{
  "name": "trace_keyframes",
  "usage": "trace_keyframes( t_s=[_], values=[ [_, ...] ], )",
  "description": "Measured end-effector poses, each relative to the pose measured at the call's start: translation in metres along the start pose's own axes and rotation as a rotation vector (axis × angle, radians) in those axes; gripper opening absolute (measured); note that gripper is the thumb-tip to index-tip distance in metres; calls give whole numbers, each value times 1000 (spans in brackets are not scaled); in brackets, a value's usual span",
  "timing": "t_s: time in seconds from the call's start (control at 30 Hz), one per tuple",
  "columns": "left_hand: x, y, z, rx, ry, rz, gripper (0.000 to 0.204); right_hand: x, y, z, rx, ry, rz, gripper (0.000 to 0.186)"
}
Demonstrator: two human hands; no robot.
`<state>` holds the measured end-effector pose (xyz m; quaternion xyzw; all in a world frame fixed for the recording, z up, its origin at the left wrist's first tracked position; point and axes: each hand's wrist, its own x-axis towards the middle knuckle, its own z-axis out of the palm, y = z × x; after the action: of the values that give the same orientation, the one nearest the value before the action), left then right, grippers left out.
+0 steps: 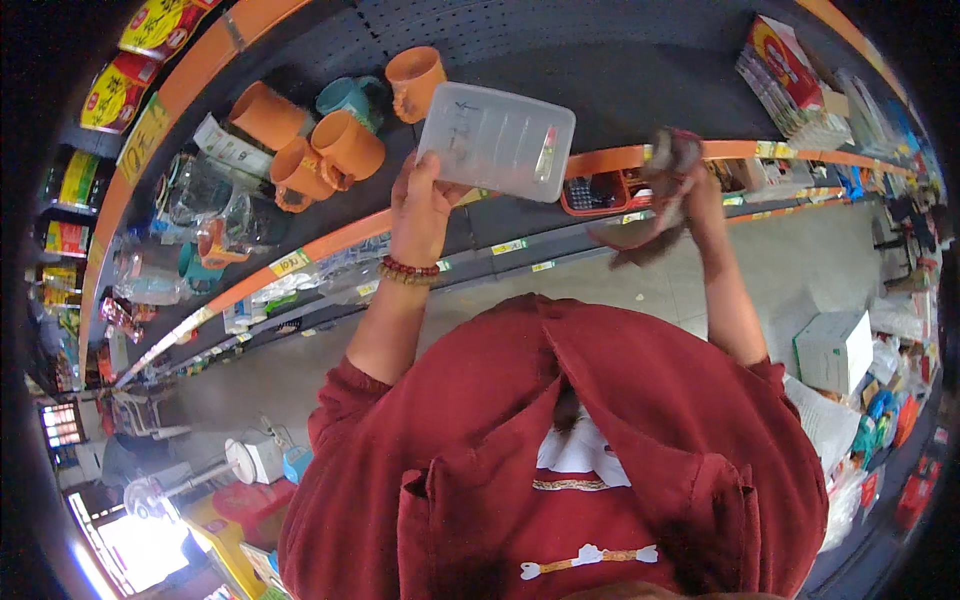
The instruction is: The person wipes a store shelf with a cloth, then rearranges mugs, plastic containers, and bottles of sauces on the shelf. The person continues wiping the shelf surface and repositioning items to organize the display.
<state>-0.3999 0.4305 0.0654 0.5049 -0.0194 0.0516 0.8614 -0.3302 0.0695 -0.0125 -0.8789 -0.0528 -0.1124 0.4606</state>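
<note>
Nearest, both forearms rise from red sleeves toward the shelf. Left hand (pixel 420 205), beaded bracelet (pixel 408 270) at the wrist, is closed on the lower left corner of a clear plastic box (pixel 497 140), held up, tilted, in front of the dark shelf back. Right hand (pixel 690 190) is closed round a crumpled brown cloth (pixel 655 205), just right of the box and not touching it.

Progress, judged: the work looks like wiping the box. Box is off the shelf and in hand; cloth is raised but not on it. Whether any face is already wiped cannot be told. Setting it back on the shelf is not done.

Box carries a small green-and-red sticker (pixel 548 152) near its right edge and faint marks at upper left.

Farther, orange shelf edges run left to right with small yellow and green price tags (pixel 290 263). On the shelf (pixel 640 90), left of the box: orange cups (pixel 345 145), one teal cup (pixel 350 97), clear glassware (pixel 205 195) with a white label. Below the right hand, a red basket (pixel 597 192).

Far left: yellow-and-red hanging signs (pixel 110 95). Far right, top shelf: a stack of flat red-and-yellow packs (pixel 785 70). On the floor at right, a white carton (pixel 832 350) and mixed coloured packets.
</note>
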Motion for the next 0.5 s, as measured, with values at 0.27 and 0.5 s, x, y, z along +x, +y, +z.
trace_keyframes(
  t_s=[0.27, 0.5],
  values=[
    [7, -15, -45, -63, 295, -91, 45, -8, -25, -80, 1085, 164, 222, 54],
    [10, -14, -80, -137, 384, -26, 50, 55, -66, -134, 396, 371, -396, 51]
  ],
)
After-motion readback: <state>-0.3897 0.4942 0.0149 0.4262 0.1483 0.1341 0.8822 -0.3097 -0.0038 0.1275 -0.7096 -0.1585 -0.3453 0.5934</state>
